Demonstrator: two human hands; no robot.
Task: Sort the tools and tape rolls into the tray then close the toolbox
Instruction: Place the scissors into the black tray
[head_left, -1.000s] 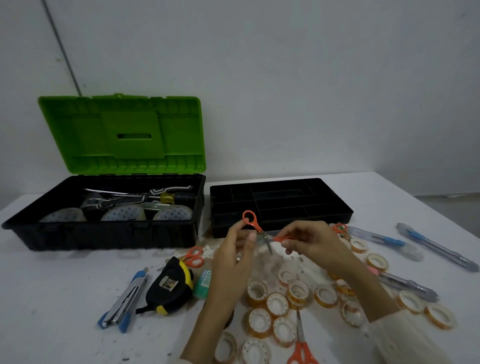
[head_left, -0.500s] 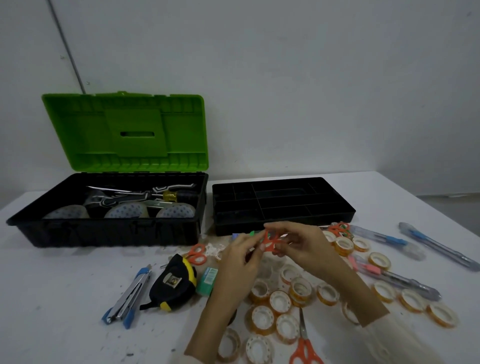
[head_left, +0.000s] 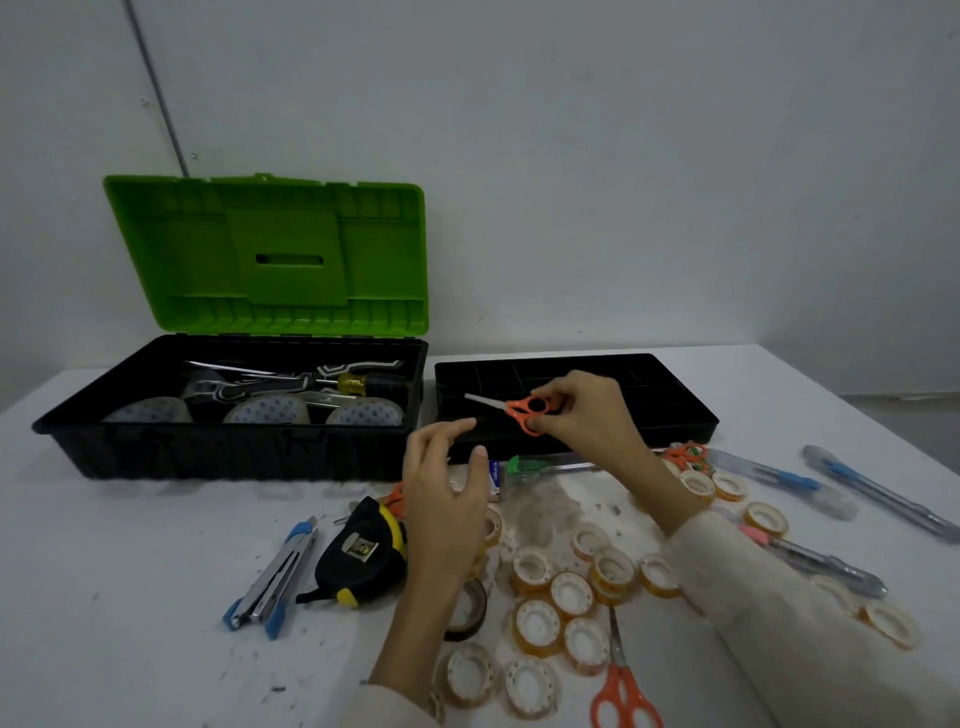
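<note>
Over the left half of the black tray: small orange scissors, blades together and pointing left, pinched at the handles by the right hand. They are held in the air above the compartments. Left hand hangs near the tray's front-left corner, fingers loosely curled, holding nothing. Toolbox sits just left of the tray, green lid standing open. Tape rolls lie scattered on the white table around both forearms. Tape measure and blue-tipped knives lie left of the left wrist; larger orange scissors at the near edge.
</note>
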